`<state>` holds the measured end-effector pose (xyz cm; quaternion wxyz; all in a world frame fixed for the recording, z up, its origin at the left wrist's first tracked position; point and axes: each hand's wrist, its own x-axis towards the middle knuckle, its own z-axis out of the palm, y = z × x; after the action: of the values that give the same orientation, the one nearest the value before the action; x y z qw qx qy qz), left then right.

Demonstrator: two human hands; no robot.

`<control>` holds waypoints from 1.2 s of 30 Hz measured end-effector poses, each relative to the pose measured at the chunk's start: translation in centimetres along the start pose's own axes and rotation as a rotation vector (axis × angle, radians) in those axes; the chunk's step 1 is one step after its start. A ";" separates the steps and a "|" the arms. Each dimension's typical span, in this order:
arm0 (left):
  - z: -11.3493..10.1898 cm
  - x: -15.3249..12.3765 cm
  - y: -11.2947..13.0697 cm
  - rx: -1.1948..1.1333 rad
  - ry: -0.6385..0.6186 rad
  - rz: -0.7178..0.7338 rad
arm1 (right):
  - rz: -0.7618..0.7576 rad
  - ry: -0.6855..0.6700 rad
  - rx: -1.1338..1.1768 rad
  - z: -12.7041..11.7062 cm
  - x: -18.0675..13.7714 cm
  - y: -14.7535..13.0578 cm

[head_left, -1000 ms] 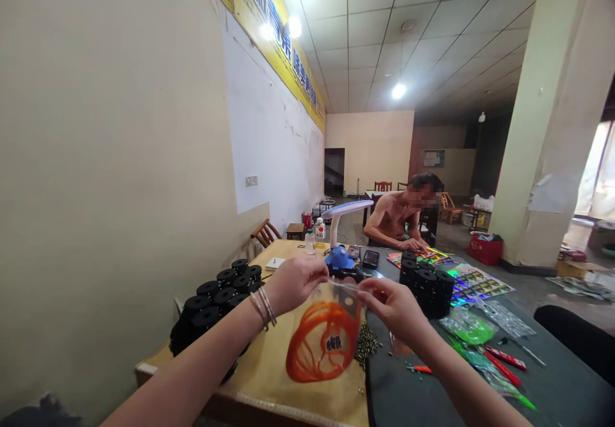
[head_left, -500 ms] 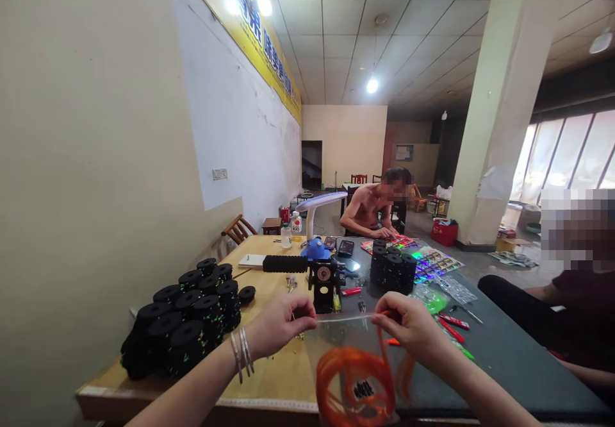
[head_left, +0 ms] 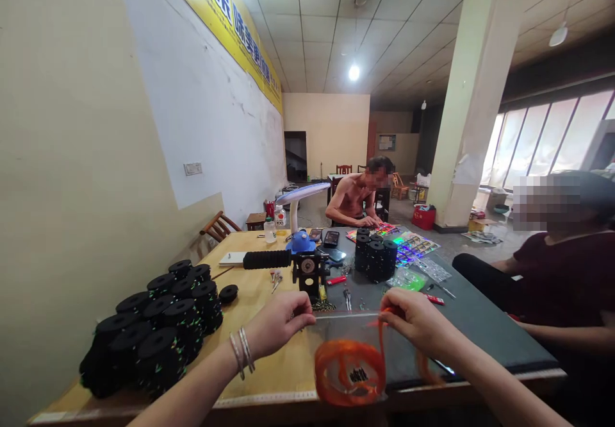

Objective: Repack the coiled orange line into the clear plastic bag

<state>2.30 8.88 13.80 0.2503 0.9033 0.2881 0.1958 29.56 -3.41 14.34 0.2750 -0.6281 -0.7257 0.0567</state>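
Note:
A clear plastic bag (head_left: 350, 356) with a coil of orange line inside hangs between my two hands over the table's near edge. My left hand (head_left: 281, 319), with thin bangles on the wrist, pinches the bag's top left corner. My right hand (head_left: 413, 318) pinches the top right corner, where a loop of orange line comes out of the bag. The bag's top edge is stretched straight between the two pinches.
Stacks of black spools (head_left: 154, 327) stand at the left on the wooden table (head_left: 259, 376). A small black winder with a foam handle (head_left: 288, 263) is behind my hands, more black spools (head_left: 375, 257) beyond. One person sits at the far end (head_left: 355, 199), another at the right (head_left: 562, 267).
The view has swung right and down, bringing in the person at the right. The bag has dropped lower, toward the table's near edge. Both hands keep pinching its top.

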 end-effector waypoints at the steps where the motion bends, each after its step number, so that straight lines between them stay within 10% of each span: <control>1: 0.0 0.0 0.0 -0.001 0.001 0.016 | 0.000 -0.001 -0.001 -0.1 -0.1 0.0; 36: 2.5 -1.2 0.2 -0.315 -0.056 0.031 | -0.036 -0.079 -0.061 0.0 -2.9 -1.2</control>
<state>2.74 7.16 11.66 0.3937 0.8624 0.2325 0.2173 28.73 -6.36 13.92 0.2280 -0.6202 -0.7486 0.0545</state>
